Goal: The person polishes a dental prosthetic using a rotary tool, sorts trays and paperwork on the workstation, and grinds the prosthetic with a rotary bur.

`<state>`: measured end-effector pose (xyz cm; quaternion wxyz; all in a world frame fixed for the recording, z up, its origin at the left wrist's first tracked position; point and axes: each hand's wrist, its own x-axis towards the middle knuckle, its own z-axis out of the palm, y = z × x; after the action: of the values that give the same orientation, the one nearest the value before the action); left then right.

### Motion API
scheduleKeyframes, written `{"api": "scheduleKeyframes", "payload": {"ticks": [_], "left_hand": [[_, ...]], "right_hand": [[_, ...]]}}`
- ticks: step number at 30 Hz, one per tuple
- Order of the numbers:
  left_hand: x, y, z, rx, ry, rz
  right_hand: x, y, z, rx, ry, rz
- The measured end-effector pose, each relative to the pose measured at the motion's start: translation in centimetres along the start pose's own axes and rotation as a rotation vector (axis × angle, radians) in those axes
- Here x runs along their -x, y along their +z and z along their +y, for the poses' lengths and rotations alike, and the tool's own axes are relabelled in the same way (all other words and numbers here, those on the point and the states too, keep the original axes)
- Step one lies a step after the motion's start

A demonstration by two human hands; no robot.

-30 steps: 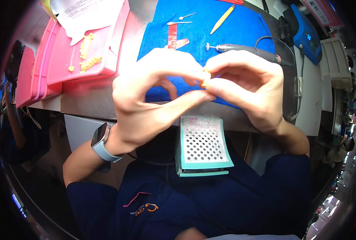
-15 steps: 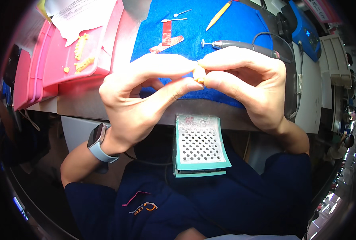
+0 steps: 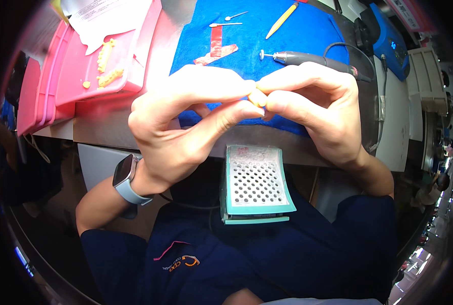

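Observation:
Between the fingertips of both hands, over the near edge of a blue cloth (image 3: 196,30), is a small pale yellow piece (image 3: 257,97), partly hidden and too small to make out fully. My left hand (image 3: 178,124) pinches it from the left with thumb and forefinger. From the right, my right hand (image 3: 323,99) grips its other side in the same kind of pinch. A dark rotary handpiece (image 3: 313,62) with a small disc at its tip lies on the cloth just beyond my right hand. Two thin burs (image 3: 226,24) and red strips (image 3: 216,41) lie beyond my left hand.
A pink tray (image 3: 66,84) at the left holds yellow dental-model-like pieces (image 3: 104,56) and a paper (image 3: 107,20). A yellow pencil-shaped tool (image 3: 282,20) lies far on the cloth. Below my hands juts a teal box with a perforated plate (image 3: 259,180). A blue control unit (image 3: 391,46) stands right.
The small piece has tilted between my fingertips and shows more of its yellow side. Both hands have shifted slightly; the view has moved a little too.

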<state>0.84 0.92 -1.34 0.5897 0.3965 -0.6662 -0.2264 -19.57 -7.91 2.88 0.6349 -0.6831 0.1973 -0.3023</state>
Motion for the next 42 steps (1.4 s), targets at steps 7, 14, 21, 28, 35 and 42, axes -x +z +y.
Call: {"api": "scheduleKeyframes", "payload": {"ticks": [7,14,21,28,35,42], "left_hand": [[-0.1,0.2,0.6,-0.011,-0.090,0.038],[-0.5,0.2,0.4,-0.032,0.010,0.016],[0.0,0.2,0.0,0.036,-0.041,0.029],[0.3,0.2,-0.8,0.005,-0.012,0.030],[-0.1,0.6,0.2,0.167,-0.213,0.033],[-0.3,0.6,0.0,0.226,-0.224,0.026]], "right_hand": [[-0.2,0.3,-0.1,-0.061,0.084,0.036],[0.0,-0.1,0.1,-0.010,0.066,0.007],[-0.1,0.2,-0.3,-0.048,0.096,0.021],[0.0,0.3,-0.2,-0.094,0.096,0.056],[-0.1,0.5,0.1,-0.101,0.074,0.074],[0.0,0.6,0.0,-0.123,0.094,0.093]]}}
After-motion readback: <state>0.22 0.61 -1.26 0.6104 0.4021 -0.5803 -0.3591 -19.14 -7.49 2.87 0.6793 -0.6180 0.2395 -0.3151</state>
